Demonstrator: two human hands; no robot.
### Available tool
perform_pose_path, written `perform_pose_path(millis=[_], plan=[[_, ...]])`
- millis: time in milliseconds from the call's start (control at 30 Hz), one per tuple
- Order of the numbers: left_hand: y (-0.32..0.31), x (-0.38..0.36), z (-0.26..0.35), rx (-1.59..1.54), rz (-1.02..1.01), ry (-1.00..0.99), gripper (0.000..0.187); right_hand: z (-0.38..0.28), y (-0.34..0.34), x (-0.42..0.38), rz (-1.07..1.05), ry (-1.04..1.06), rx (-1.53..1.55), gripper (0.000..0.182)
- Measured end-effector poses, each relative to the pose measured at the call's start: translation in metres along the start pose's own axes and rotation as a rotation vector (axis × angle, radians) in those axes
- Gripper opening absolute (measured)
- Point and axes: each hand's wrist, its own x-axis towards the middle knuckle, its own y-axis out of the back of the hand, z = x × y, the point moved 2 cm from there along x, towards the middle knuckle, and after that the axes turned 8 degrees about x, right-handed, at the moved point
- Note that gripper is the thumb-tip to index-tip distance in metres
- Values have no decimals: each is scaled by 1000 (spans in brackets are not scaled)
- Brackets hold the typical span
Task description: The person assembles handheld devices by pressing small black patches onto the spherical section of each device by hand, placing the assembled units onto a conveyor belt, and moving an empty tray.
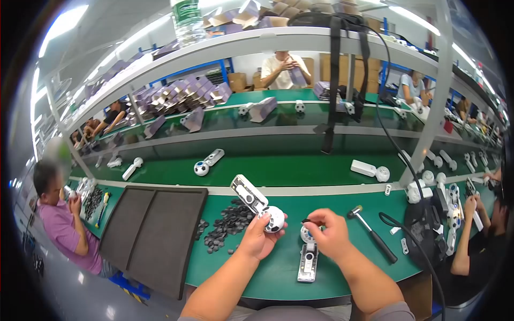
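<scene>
My left hand (259,238) is closed around the ball end of a white football-patterned device (248,193), whose long flat body points up and to the left. A second device of this kind (308,262) lies on the green table, its ball end toward the back and its see-through body toward me. Over that ball end, my right hand (327,231) pinches a small black piece (306,220); its exact shape is hard to see. Left of my left hand, many loose black discs (225,230) are heaped on the table.
A dark divided tray (147,230) overhangs the table edge at left. A hammer (373,235) lies to the right, near a black cable (409,227). Behind, more such devices rest on the green conveyor belt (289,168). Co-workers sit on both sides and across.
</scene>
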Motion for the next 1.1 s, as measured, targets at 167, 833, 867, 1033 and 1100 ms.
perform_pose_path(millis=[167, 833, 867, 1033, 1100], plan=[[-12, 0, -10, 290, -104, -64, 54, -4, 5, 1, -64, 705, -307, 11], [-5, -12, -15, 563, -156, -127, 68, -4, -4, 0, -324, 245, -2, 10], [-6, -14, -15, 562, -158, -111, 62, -5, -4, 1, -354, 165, -9, 11], [-5, -17, -21, 637, -95, -24, 66, -1, -3, -1, -403, -106, -15, 17], [-5, -17, -23, 612, -91, -5, 65, 3, -4, -1, -398, -161, -9, 18]])
